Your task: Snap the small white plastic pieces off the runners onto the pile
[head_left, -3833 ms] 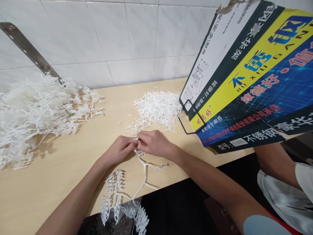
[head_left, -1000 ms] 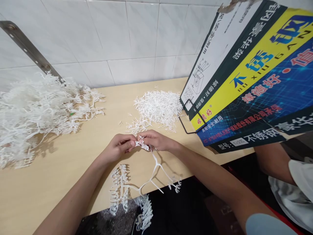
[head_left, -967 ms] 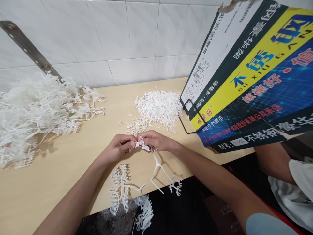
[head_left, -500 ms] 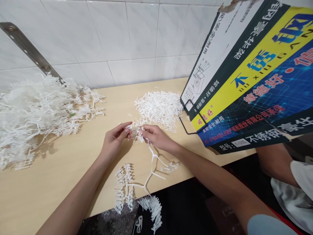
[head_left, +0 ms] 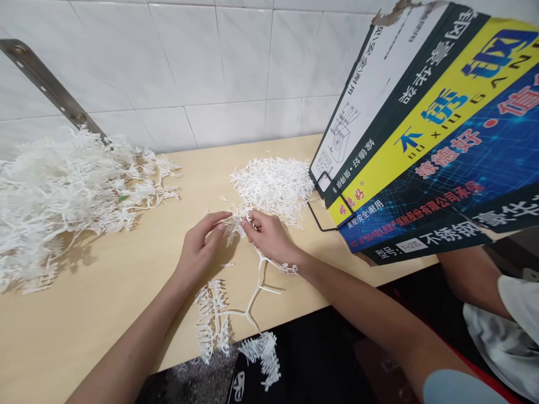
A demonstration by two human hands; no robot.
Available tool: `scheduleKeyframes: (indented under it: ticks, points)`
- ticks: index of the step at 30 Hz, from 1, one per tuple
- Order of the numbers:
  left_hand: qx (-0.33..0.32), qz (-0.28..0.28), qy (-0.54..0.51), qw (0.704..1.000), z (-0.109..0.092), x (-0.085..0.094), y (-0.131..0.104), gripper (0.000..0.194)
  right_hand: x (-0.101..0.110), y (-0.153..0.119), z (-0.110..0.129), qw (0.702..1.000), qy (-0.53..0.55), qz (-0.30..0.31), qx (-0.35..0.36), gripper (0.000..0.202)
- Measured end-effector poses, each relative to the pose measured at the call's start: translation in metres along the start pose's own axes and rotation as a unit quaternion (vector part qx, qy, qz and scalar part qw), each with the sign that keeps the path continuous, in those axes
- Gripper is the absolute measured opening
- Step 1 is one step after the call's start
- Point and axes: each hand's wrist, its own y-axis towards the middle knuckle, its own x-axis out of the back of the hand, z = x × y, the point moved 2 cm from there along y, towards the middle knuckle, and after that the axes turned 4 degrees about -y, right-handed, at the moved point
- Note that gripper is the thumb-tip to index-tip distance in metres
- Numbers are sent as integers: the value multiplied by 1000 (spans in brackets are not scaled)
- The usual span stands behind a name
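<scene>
A branching white plastic sprue [head_left: 254,297] with clusters of tiny prongs lies near the table's front edge, one cluster hanging over it. My right hand [head_left: 269,238] is closed around the sprue's upper end. Its branch runs down from under my fingers. Opposite it, my left hand [head_left: 204,241] has thumb and index finger close together at small white plastic pieces [head_left: 234,223] on that end. The exact contact at the fingertips is partly hidden. Just beyond both hands is a pile of loose white plastic pieces [head_left: 273,185]. A few stray bits lie on the table below my left hand.
A large heap of white sprues [head_left: 71,191] covers the left of the table [head_left: 126,303]. At right stands a printed cardboard box [head_left: 421,134] with a black wire frame [head_left: 330,229] at its corner. Another person's arm [head_left: 471,278] shows behind the box. A tiled wall [head_left: 227,62] bounds the back.
My right hand has turned and shifted slightly up, swinging the sprue's right-hand branch closer to my wrist. My left fingers have straightened somewhat. New loose bits lie on the table below my left hand.
</scene>
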Motion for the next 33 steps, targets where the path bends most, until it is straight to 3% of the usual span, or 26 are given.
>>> scheduleKeyframes:
  ticks: [3, 6, 13, 16, 20, 33]
  points:
    - [-61, 29, 81, 994, -3, -5, -2, 28, -2, -2, 0, 1000, -11, -8, 19, 27]
    - [-76, 42, 102, 991, -2, -9, -4, 23, -4, -4, -1, 1000, 5, 1, 30, 27]
    - [42, 8, -6, 999, 4, -6, -4, 20, -6, -3, 1, 992, 119, 39, 25, 22]
    - [72, -19, -65, 995, 5, -6, -4, 19, -6, -2, 2, 996, 76, 30, 20, 21]
    - [67, -41, -62, 995, 4, -7, -5, 20, -5, -1, 3, 999, -25, 14, 40, 28]
    - [73, 76, -20, 994, 4, -10, -1, 30, -10, -3, -5, 968, -164, -10, 190, 20]
